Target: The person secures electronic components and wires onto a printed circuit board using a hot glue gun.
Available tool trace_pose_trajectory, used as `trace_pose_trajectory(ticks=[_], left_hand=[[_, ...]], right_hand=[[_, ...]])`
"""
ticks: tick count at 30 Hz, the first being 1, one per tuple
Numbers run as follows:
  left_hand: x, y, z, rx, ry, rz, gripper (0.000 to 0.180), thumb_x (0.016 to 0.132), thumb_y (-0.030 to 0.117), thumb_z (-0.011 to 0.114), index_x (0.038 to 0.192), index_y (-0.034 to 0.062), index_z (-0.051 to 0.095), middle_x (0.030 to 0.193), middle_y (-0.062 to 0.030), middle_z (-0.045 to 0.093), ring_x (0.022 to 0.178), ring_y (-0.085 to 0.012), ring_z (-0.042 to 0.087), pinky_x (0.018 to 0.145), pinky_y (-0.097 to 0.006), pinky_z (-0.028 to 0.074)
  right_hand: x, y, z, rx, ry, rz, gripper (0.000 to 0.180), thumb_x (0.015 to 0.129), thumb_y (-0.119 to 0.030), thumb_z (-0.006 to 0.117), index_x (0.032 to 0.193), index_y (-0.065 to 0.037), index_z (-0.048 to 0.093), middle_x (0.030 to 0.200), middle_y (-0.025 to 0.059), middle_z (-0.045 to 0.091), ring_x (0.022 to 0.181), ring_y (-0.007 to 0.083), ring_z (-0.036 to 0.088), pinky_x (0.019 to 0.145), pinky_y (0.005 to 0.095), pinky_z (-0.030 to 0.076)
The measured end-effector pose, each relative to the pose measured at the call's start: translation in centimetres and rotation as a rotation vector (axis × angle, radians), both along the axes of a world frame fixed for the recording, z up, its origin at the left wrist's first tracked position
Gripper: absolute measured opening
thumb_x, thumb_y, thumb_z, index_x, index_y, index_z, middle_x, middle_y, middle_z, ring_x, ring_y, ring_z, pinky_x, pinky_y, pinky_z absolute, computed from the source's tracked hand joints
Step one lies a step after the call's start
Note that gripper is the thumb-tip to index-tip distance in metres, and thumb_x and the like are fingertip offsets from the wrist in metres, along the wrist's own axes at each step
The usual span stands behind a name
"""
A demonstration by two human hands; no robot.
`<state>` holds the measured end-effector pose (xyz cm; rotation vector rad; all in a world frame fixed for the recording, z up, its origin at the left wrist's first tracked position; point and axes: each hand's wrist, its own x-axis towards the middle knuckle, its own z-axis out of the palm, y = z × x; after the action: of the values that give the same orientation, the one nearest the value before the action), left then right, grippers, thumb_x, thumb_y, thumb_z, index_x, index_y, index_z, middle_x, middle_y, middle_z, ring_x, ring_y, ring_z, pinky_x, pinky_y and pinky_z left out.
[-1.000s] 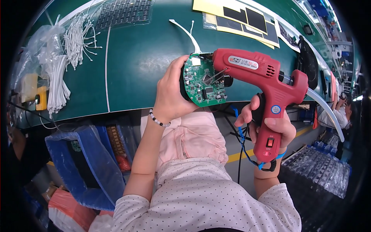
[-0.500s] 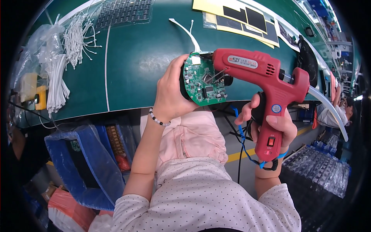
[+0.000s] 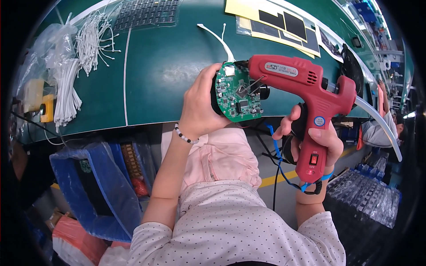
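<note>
My left hand (image 3: 199,102) is closed around the left side of a green circuit board (image 3: 230,98) with a dark body behind it. A white cable (image 3: 218,41) sticks up from the board's top edge. In my right hand (image 3: 326,139) is a red hot glue gun (image 3: 288,75), gripped by its handle. Its black nozzle lies at the top of the board, beside the white connector (image 3: 229,71); whether the two touch I cannot tell. The wire stand of the gun crosses in front of the board. A translucent glue stick (image 3: 380,124) curves out of the gun's back.
Bundles of white cables (image 3: 66,93) and clear plastic bags lie at the left of the green table (image 3: 155,80). Yellow sheets with black pads (image 3: 277,26) are at the back. A blue-lined bin (image 3: 95,190) stands below left. A blue-tied cord (image 3: 284,168) hangs from the gun.
Both hands, with the board and the glue gun, have shifted slightly to the right in the picture. The grips stay the same, and the nozzle is still by the board's top.
</note>
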<state>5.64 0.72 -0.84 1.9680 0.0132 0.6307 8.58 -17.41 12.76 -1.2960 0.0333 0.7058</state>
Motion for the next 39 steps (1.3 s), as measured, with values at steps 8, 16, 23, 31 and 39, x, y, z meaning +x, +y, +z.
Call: trace_pose_trajectory(ticks=[8,16,23,31,39], left_hand=[[-0.2,-0.1,0.4,0.018,-0.026,0.007,0.083,0.043,0.019,0.080,0.113,0.0023,0.040,0.108,-0.0157,0.051,0.095,-0.0324,0.054,0.079,-0.036,0.045],[-0.1,-0.1,0.5,0.017,-0.037,0.001,0.083,0.043,0.019,0.080,0.114,0.0027,0.040,0.108,-0.0156,0.051,0.096,-0.0322,0.054,0.080,-0.036,0.045],[-0.4,-0.2,0.2,0.028,-0.042,0.008,0.084,0.043,0.019,0.081,0.114,0.0031,0.040,0.108,-0.0155,0.051,0.096,-0.0324,0.054,0.080,-0.036,0.045],[-0.3,-0.3,0.7,0.041,-0.052,0.040,0.083,0.044,0.020,0.081,0.114,0.0033,0.040,0.106,-0.0152,0.052,0.094,-0.0318,0.055,0.078,-0.035,0.046],[-0.1,-0.1,0.8,0.028,-0.010,0.044,0.080,0.044,0.019,0.079,0.113,0.0031,0.041,0.104,-0.0152,0.053,0.092,-0.0326,0.055,0.077,-0.036,0.046]], right_hand=[[-0.1,0.4,0.1,0.035,-0.019,-0.010,0.039,0.063,-0.016,0.051,0.094,0.008,0.048,0.076,0.0186,0.057,0.070,0.0258,0.060,0.038,0.0195,0.044],[0.2,-0.4,1.1,0.105,-0.056,-0.017,0.044,0.061,-0.017,0.051,0.094,0.011,0.046,0.075,0.0220,0.056,0.070,0.0296,0.060,0.037,0.0201,0.045],[0.0,-1.7,1.3,0.251,0.003,0.036,0.044,0.065,-0.018,0.055,0.096,0.009,0.038,0.078,0.0220,0.052,0.074,0.0403,0.058,0.040,0.0286,0.052],[0.6,-3.1,-0.1,0.673,0.107,0.200,0.037,0.070,-0.017,0.054,0.100,-0.002,0.040,0.086,0.0112,0.050,0.092,0.0351,0.052,0.051,0.0359,0.053],[-1.3,-1.0,-5.6,1.220,0.569,-0.066,0.040,0.070,-0.019,0.051,0.104,-0.001,0.042,0.095,0.0124,0.050,0.101,0.0319,0.049,0.055,0.0378,0.053]])
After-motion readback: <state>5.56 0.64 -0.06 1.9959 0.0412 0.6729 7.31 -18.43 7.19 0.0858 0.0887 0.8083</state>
